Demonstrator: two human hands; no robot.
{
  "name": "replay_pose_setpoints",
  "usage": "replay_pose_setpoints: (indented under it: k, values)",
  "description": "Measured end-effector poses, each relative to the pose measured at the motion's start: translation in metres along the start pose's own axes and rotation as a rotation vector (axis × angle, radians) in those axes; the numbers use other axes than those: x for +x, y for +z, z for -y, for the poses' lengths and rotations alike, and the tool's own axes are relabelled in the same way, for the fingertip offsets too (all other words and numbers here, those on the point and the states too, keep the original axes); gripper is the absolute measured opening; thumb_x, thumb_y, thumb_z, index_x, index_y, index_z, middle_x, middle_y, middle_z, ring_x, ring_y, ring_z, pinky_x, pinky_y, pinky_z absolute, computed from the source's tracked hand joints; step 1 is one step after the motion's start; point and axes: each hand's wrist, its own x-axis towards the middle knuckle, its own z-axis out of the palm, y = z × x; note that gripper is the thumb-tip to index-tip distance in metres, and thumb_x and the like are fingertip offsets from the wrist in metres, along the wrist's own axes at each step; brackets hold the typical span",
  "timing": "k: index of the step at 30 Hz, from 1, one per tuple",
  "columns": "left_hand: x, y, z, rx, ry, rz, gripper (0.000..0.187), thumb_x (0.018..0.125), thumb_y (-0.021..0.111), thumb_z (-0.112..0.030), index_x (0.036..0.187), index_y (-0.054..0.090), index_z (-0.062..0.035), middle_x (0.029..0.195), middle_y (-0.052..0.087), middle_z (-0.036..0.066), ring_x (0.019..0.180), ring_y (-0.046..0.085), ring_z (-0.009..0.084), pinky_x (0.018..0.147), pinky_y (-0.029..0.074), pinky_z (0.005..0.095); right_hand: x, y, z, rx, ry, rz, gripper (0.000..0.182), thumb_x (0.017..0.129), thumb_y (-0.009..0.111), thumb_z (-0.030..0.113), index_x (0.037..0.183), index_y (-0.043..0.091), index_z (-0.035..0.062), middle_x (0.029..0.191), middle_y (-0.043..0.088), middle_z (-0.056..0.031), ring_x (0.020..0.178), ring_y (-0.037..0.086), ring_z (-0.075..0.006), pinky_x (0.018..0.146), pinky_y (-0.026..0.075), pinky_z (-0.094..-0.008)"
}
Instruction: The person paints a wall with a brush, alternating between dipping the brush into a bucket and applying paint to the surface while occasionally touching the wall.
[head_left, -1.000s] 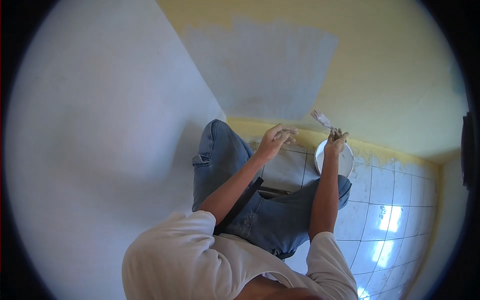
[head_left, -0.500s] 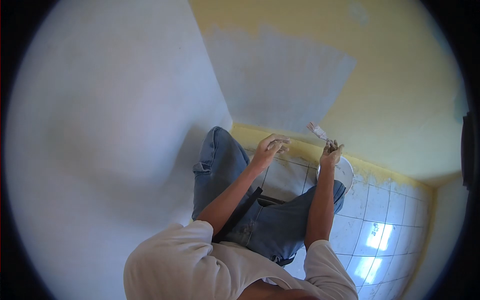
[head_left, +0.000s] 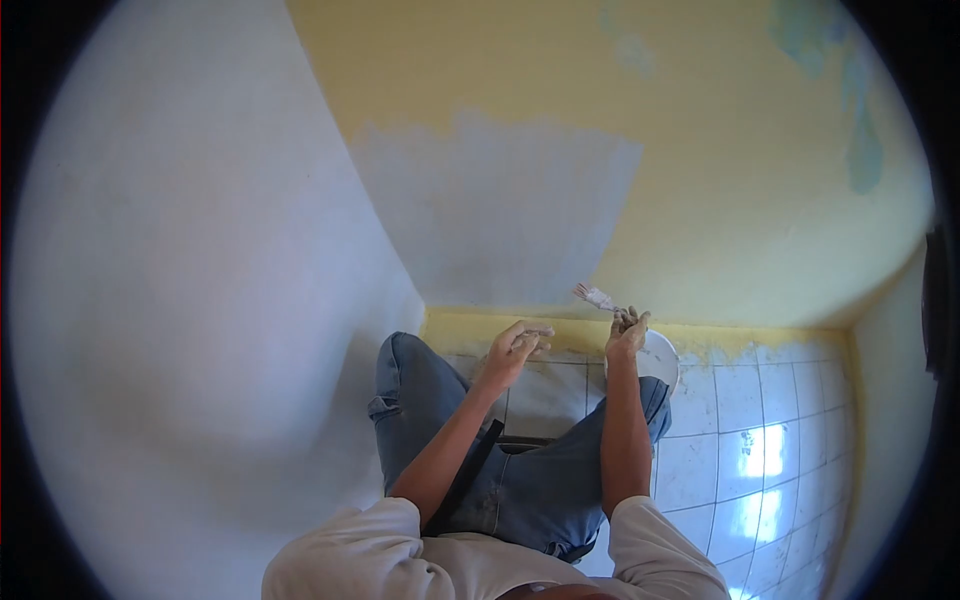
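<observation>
Paint-coated brush [head_left: 598, 298] tilted in right hand [head_left: 628, 335], bristles [head_left: 582, 291] splayed, white bucket [head_left: 661, 354] on tiles [head_left: 738, 397]

Daylight look, moderate overall; source out of view. Hottest spots: white window-like glare on the glossy floor tiles [head_left: 738, 396], below and right of the bucket [head_left: 662, 362], detail burnt out there. White wall [head_left: 200, 250], far left of bucket, pale with a bluish-violet cast; broad soft-edged shadow low on it. Yellow wall [head_left: 740, 230] above bucket evenly lit, duller toward the corner at right. Wide-lens distortion: tile lines bow well right of bucket, black rounded vignette both sides, bluish fringe along it. Brush [head_left: 598, 297], up-left of bucket, slightly soft; fine bristle detail lost.
</observation>
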Motion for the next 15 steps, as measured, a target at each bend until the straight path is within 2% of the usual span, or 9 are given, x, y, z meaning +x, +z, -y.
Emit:
replay_pose_setpoints:
  k: [6, 7, 10, 13, 15]
  values:
    - [-0.006, -0.026, 0.011, 0.069, 0.007, 0.126, 0.028, 0.108, 0.053, -0.018, 0.127, 0.065, -0.0004, 0.126, 0.069, 0.011, 0.108, 0.069, 0.0192, 0.1, 0.053, 0.0374, -0.019, 0.006, -0.003, 0.014, -0.137, 0.03, 0.068, 0.108, 0.051, 0.052, 0.133, 0.056, -0.0116, 0.095, 0.068, -0.0134, 0.081, 0.066, -0.0189, 0.076, 0.057, -0.0262]
    - [-0.008, -0.034, 0.008, 0.077, 0.014, 0.13, 0.028, 0.108, 0.053, -0.018, 0.127, 0.065, -0.0003, 0.126, 0.07, 0.011, 0.108, 0.069, 0.0192, 0.1, 0.053, 0.0378, -0.02, 0.005, -0.002, 0.006, -0.139, 0.044, 0.067, 0.108, 0.05, 0.054, 0.133, 0.057, -0.0074, 0.093, 0.071, -0.013, 0.08, 0.068, -0.0184, 0.071, 0.058, -0.0242]
    - [-0.01, -0.058, 0.003, 0.096, 0.062, 0.11, 0.027, 0.108, 0.054, -0.018, 0.125, 0.066, -0.001, 0.125, 0.07, 0.01, 0.107, 0.069, 0.0192, 0.1, 0.052, 0.0377, -0.027, 0.01, -0.001, 0.026, -0.164, 0.016, 0.069, 0.107, 0.051, 0.056, 0.133, 0.057, -0.0075, 0.094, 0.07, -0.0127, 0.078, 0.067, -0.0177, 0.069, 0.057, -0.0232]
    - [-0.014, -0.078, -0.001, 0.066, 0.054, 0.083, 0.027, 0.107, 0.054, -0.018, 0.125, 0.066, -0.0017, 0.125, 0.071, 0.01, 0.107, 0.069, 0.0192, 0.101, 0.052, 0.0376, -0.036, 0.011, -0.002, -0.044, -0.25, 0.039, 0.072, 0.108, 0.05, 0.055, 0.133, 0.055, -0.0124, 0.095, 0.065, -0.0136, 0.081, 0.065, -0.0179, 0.074, 0.056, -0.026]
    - [-0.008, -0.086, -0.018, 0.086, 0.031, 0.106, 0.027, 0.107, 0.054, -0.018, 0.126, 0.066, -0.0022, 0.125, 0.071, 0.01, 0.106, 0.069, 0.019, 0.1, 0.051, 0.0375, -0.04, 0.016, 0.004, -0.041, -0.262, 0.043, 0.072, 0.108, 0.05, 0.055, 0.134, 0.054, -0.012, 0.094, 0.065, -0.0132, 0.08, 0.065, -0.0182, 0.074, 0.055, -0.0261]
